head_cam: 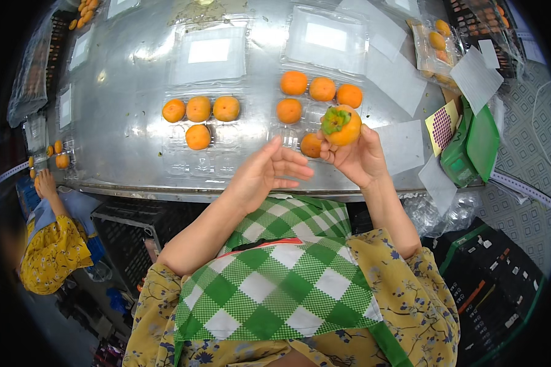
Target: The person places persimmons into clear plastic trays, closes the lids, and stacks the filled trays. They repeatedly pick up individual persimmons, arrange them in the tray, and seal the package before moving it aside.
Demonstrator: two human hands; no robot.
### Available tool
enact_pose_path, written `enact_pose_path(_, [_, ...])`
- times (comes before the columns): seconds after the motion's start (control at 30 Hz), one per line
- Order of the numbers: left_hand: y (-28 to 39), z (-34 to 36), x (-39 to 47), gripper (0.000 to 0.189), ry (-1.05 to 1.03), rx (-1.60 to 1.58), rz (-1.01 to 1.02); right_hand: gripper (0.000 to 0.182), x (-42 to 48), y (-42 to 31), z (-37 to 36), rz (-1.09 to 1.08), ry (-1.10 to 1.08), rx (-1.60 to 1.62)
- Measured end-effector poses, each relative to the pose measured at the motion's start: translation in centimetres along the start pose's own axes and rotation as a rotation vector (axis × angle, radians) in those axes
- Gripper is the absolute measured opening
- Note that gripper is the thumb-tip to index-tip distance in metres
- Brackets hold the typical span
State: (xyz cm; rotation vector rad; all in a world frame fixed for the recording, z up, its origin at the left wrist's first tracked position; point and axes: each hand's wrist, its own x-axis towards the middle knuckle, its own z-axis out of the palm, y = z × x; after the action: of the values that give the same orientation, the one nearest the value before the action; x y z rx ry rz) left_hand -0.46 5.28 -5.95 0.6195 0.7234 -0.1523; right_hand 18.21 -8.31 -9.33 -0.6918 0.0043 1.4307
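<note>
My right hand [356, 158] grips an orange persimmon [341, 126] with its green calyx turned up, held above a clear plastic clamshell tray [316, 111]. My left hand [273, 172] is empty, fingers apart, beside the tray's near left corner. In that tray sit several persimmons [322, 88]: a row of three at the far side, one at the left, and one partly hidden behind my right hand. To the left, a second clear tray [201, 165] holds a far row of three persimmons [198, 108] and a single one [197, 137] nearer me.
Both lids carry a white label [209, 50] and liner. Foam sheets [397, 144], a sticker sheet [442, 126] and a green box [470, 142] occupy the right side. Far right lies a bag of persimmons [437, 41]. A co-worker's hand [46, 183] is at the left, near a black crate [128, 238].
</note>
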Motion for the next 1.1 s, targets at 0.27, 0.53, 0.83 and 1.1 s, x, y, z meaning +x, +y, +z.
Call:
enact_pose_path(0.27, [-0.8,-1.1,-0.2,0.041,0.117,0.167,0.102,0.058,1.6,-1.5,-0.3,-0.356,0.292,-1.31])
enact_pose_path(0.53, [-1.5,-2.0,0.5,0.032,0.143,0.196,0.13,0.058,4.2,-1.9,-1.3,-0.638,0.103,-2.127])
enact_pose_path(0.83, [-1.9,-2.4,1.0,0.028,0.171,0.237,0.118,0.051,5.6,-1.9,-1.3,-0.611,-0.056,-2.351])
enact_pose_path(1.1, [-1.8,-2.4,1.1,0.027,0.149,0.244,0.121,0.042,6.0,-0.7,-2.0,-0.574,-0.037,-2.381])
